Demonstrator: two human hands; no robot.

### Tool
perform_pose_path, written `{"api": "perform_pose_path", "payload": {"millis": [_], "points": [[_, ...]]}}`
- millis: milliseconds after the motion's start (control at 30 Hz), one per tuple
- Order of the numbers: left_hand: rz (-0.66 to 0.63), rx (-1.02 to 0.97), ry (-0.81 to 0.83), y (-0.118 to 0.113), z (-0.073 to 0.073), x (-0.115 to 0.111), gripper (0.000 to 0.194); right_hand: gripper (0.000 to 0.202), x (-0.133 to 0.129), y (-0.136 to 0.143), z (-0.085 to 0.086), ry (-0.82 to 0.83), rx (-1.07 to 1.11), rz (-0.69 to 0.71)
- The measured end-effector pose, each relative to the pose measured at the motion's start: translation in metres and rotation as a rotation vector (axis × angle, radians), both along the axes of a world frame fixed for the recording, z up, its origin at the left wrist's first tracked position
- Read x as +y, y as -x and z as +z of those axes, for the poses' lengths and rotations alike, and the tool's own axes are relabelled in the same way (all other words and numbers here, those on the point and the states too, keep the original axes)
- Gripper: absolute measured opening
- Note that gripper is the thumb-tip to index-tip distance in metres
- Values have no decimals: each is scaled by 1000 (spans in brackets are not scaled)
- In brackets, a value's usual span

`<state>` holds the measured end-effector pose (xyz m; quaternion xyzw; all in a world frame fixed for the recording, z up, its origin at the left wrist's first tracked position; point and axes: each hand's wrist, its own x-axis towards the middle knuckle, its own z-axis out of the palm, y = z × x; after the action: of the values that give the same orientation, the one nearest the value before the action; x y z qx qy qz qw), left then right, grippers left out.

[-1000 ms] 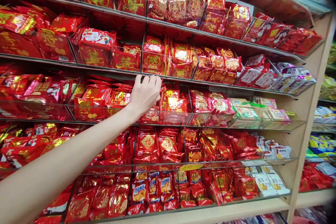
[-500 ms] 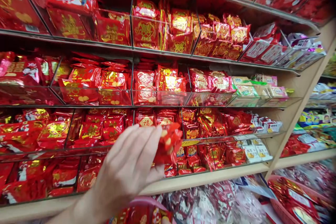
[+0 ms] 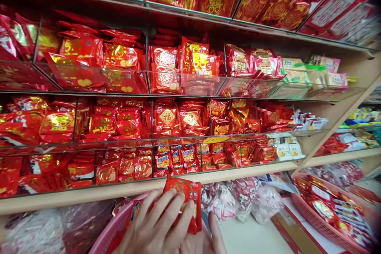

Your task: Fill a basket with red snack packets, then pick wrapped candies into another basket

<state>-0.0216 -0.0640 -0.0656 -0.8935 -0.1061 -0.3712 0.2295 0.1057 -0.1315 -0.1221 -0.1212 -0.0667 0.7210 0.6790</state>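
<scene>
My left hand [image 3: 157,222] is low in the middle, back of the hand toward me, its fingers bent over a red snack packet [image 3: 195,194] with gold print. The packet is just in front of the lowest shelf's edge, over the pink basket [image 3: 102,236]. More red packets lie in this basket, partly behind my hand. What seems to be my right hand [image 3: 218,235] shows at the bottom edge, with one digit pointing up beside the packet. The rest of it is cut off or covered, so its grip is unclear.
Shelves [image 3: 125,189] with clear dividers hold rows of red and gold snack packets [image 3: 166,116]. A yellow tag [image 3: 216,139] sits on one shelf's front. Below are clear bags [image 3: 264,202] of wrapped goods, and at right another pink basket [image 3: 315,228] full of packets.
My left hand has come down from the shelf fronts to the pink basket, with the red packet in it. The view has tilted down and moved nearer to the shelves.
</scene>
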Motion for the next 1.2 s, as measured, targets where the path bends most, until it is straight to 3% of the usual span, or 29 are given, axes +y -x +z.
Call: {"api": "perform_pose_path", "payload": {"millis": [100, 233, 367, 500, 567, 733, 933, 1033, 1200], "points": [[36, 58, 11, 1, -4, -6, 33, 49, 2, -2, -8, 50, 49, 35], [-16, 5, 50, 4, -17, -7, 31, 46, 5, 1, -18, 36, 42, -44], [-39, -43, 311, 13, -26, 1, 51, 48, 2, 1, -21, 48, -27, -10], [74, -80, 682, 23, -23, 12, 76, 50, -3, -1, -19, 57, -93, -5], [90, -31, 793, 24, -21, 14, 86, 51, -5, -1, -19, 64, -121, -9], [71, 137, 869, 20, -14, 9, 103, 44, -8, 3, -23, 104, -158, -15], [74, 252, 943, 12, -13, 7, 89, 38, -9, 5, -26, 111, -146, 13], [40, 132, 1073, 13, -13, 10, 86, 44, -9, 4, -26, 129, -133, 24], [-63, -234, 1301, 28, -2, 21, 79, 42, -9, 1, -27, 169, -171, -12]]}}
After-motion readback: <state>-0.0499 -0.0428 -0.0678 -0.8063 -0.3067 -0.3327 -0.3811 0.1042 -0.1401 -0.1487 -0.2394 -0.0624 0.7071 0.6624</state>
